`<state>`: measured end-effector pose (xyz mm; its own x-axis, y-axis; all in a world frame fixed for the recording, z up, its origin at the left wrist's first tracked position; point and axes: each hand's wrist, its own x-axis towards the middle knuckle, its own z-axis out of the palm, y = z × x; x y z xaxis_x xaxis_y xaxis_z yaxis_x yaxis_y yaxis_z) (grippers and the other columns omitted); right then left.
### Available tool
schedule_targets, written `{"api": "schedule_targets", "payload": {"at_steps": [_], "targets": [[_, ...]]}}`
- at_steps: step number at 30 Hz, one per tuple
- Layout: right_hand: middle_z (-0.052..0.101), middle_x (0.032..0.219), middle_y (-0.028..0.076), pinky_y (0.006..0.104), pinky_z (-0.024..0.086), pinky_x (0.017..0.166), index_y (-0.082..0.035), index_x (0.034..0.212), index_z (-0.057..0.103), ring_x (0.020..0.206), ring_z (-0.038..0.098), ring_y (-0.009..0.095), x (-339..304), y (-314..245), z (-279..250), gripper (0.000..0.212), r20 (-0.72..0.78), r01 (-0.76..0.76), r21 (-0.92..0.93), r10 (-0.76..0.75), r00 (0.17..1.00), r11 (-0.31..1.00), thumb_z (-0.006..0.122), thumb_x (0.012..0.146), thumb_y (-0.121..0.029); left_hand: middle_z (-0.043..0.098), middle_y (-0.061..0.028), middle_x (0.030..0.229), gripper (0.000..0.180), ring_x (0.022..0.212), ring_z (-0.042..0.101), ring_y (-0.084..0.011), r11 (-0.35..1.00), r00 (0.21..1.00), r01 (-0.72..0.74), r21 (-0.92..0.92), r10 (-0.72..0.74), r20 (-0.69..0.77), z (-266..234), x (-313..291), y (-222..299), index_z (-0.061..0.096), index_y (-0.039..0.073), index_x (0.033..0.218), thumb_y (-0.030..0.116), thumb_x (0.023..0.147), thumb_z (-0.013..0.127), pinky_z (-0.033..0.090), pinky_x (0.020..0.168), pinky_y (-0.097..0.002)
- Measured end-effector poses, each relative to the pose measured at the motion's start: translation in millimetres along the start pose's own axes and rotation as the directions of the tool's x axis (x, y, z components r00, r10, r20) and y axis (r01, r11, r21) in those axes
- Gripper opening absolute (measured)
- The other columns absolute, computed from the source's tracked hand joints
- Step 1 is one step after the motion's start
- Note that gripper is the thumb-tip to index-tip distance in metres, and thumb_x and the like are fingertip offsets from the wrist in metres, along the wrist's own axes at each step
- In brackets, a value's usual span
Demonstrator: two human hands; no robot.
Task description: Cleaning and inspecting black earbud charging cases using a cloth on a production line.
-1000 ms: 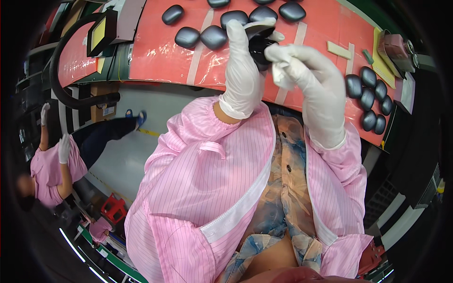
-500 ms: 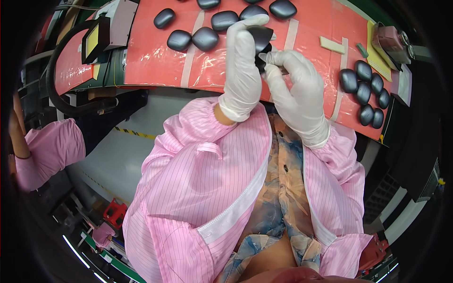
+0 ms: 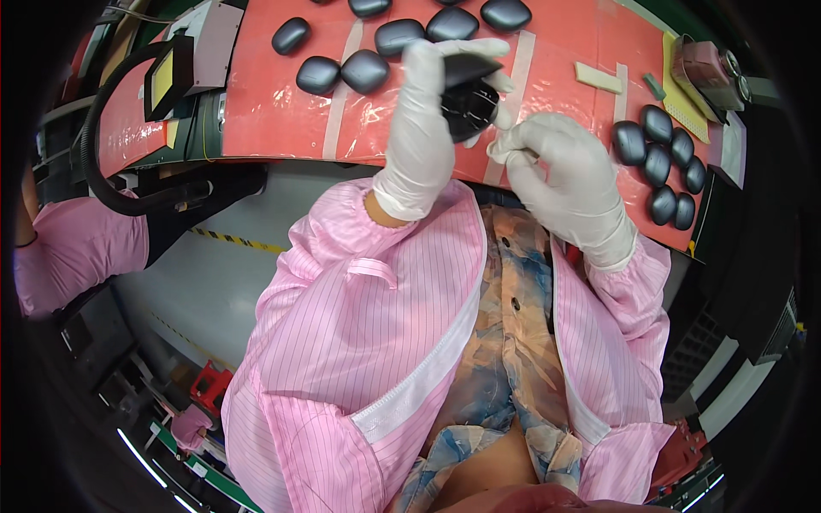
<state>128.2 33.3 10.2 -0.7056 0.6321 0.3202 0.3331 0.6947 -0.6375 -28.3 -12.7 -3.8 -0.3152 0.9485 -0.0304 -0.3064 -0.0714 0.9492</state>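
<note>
My left hand (image 3: 421, 128), in a white glove, is closed around a rounded dark grey clamshell case (image 3: 472, 70). The case's lid stands raised, and its glossy black inside (image 3: 469, 111) faces toward me. Just right of it, apart from the case, hovers my right hand (image 3: 569, 175), also gloved, with thumb and fingers pinched together. Whatever lies between those fingertips, if anything, is too small to tell. Beyond my left hand several similar closed cases (image 3: 365, 72) lie spread over the red table mat (image 3: 274, 111). More closed cases (image 3: 657, 165) sit in a cluster at the right.
Near that cluster are a cream block (image 3: 599, 78), a small green piece (image 3: 654, 85), a yellow pad (image 3: 684, 98) and a pinkish container (image 3: 705, 64). A black hose (image 3: 92, 141) curves around a boxy device (image 3: 209, 47) at left. Another person in a pink sleeve (image 3: 85, 248) is farther left.
My right hand has drawn away from the case, down and to the right. The left hand has shifted slightly left and turned the case, so its glossy inside now shows.
</note>
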Motion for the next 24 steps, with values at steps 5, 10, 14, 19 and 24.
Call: {"api": "schedule_targets", "payload": {"at_steps": [5, 10, 14, 19, 24], "targets": [[0.063, 0.088, 0.010, 0.0289, 0.047, 0.072, 0.000, 0.097, 0.064, 0.077, 0.061, 0.020, -12.0, 11.9, -1.8, 0.016, -0.211, -0.211, 0.388, 0.310, 0.927, 0.897, 0.059, 0.083, 0.004, 0.067, -0.0171, 0.093, 0.073, 0.070, 0.065, -0.0239, 0.838, 0.936, 0.348, -0.420, -0.287, 0.202, -10.9, 7.7, 8.2, 0.057, -0.005, 0.117, 0.061, 0.096, 0.032, 0.045, 0.047, -0.0251], [0.061, 0.084, 0.004, 0.0310, 0.049, 0.069, -0.010, 0.098, 0.069, 0.077, 0.061, 0.020, 1.5, 0.8, 7.4, 0.025, -0.184, 0.171, -0.016, -0.171, 0.968, 0.985, 0.066, 0.077, 0.004, 0.067, -0.0109, 0.089, 0.063, 0.071, 0.066, -0.0209, 0.890, 0.927, 0.339, -0.304, -0.371, -0.053, 6.6, 0.6, 4.6, 0.063, 0.001, 0.105, 0.059, 0.094, 0.043, 0.052, 0.053, -0.0277], [0.058, 0.075, 0.003, 0.0317, 0.048, 0.064, -0.013, 0.094, 0.071, 0.069, 0.057, 0.020, 3.2, 17.4, 3.9, 0.026, -0.201, 0.140, -0.367, -0.226, 0.953, 0.919, 0.069, 0.074, 0.004, 0.068, -0.0114, 0.094, 0.068, 0.081, 0.067, -0.0199, 0.885, 0.902, 0.431, -0.174, -0.416, 0.119, 0.1, -3.4, 16.4, 0.061, -0.003, 0.107, 0.060, 0.095, 0.038, 0.056, 0.055, -0.0322], [0.064, 0.081, 0.007, 0.0297, 0.048, 0.063, -0.003, 0.099, 0.067, 0.071, 0.060, 0.020, -1.7, 14.1, -2.0, 0.024, -0.338, 0.074, -0.078, -0.096, 0.936, 0.994, 0.064, 0.078, 0.006, 0.068, -0.0115, 0.094, 0.070, 0.081, 0.067, -0.0196, 0.884, 0.924, 0.381, -0.271, -0.365, 0.111, 0.4, -1.3, 10.1, 0.058, -0.002, 0.112, 0.061, 0.095, 0.035, 0.055, 0.058, -0.0303], [0.065, 0.086, 0.006, 0.0266, 0.047, 0.066, -0.001, 0.098, 0.064, 0.073, 0.060, 0.013, -0.4, -11.2, 21.4, 0.015, -0.212, 0.105, -0.032, -0.110, 0.971, 0.994, 0.062, 0.083, 0.003, 0.063, -0.0118, 0.103, 0.051, 0.079, 0.060, -0.0133, 0.975, 0.974, -0.222, 0.005, 0.222, 0.054, 8.0, 0.4, -14.2, 0.050, 0.003, 0.121, 0.048, 0.099, 0.040, 0.050, 0.068, -0.0249]]}}
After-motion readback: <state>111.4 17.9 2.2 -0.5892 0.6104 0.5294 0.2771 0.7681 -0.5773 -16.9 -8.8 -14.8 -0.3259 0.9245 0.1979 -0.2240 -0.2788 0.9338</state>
